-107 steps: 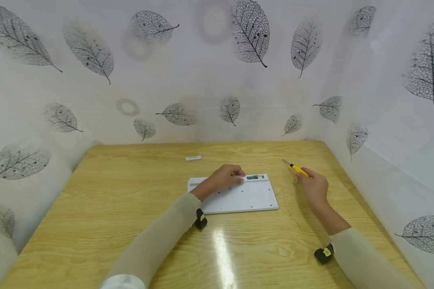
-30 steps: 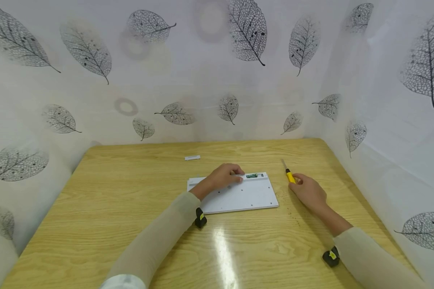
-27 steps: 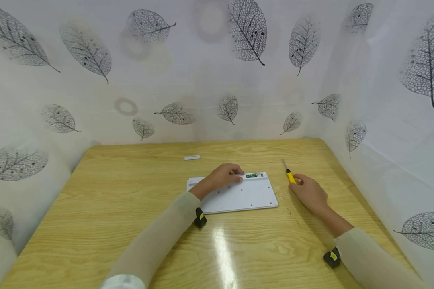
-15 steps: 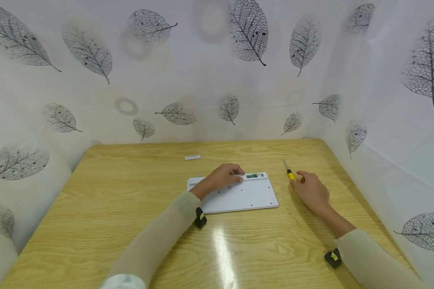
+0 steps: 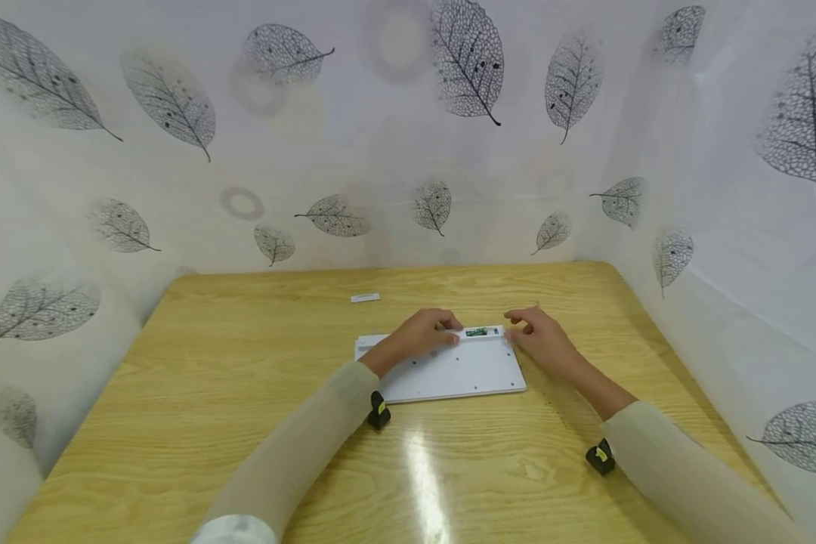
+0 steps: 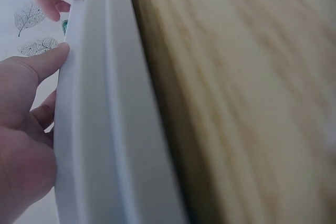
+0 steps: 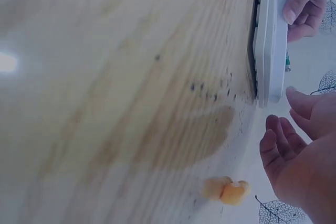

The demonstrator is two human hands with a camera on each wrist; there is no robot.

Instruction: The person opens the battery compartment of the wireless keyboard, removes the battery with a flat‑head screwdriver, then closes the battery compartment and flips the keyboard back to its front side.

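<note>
A white keyboard (image 5: 472, 372) lies face down, a green battery (image 5: 477, 332) in the slot along its raised back ridge. My left hand (image 5: 421, 333) grips that ridge, thumb on the near side and fingers over the far side; in the left wrist view the thumb of the left hand (image 6: 23, 108) lies against the edge. At the keyboard's right end is my right hand (image 5: 542, 341), its fingers loosely bent and apart. The right wrist view shows the right hand (image 7: 307, 153) holding nothing, thumb tip close to the corner; contact cannot be told.
A small white cover (image 5: 365, 298) lies on the wooden table (image 5: 258, 332) behind the keyboard. The yellow handle end of a tool (image 7: 231, 191) is beside my right hand, mostly hidden in the head view. Dark specks (image 7: 202, 88) dot the table near the keyboard. Leaf-patterned curtains surround the table.
My right hand has let go of the yellow-handled tool and moved left to the keyboard's right end. My left hand and the keyboard have stayed in place.
</note>
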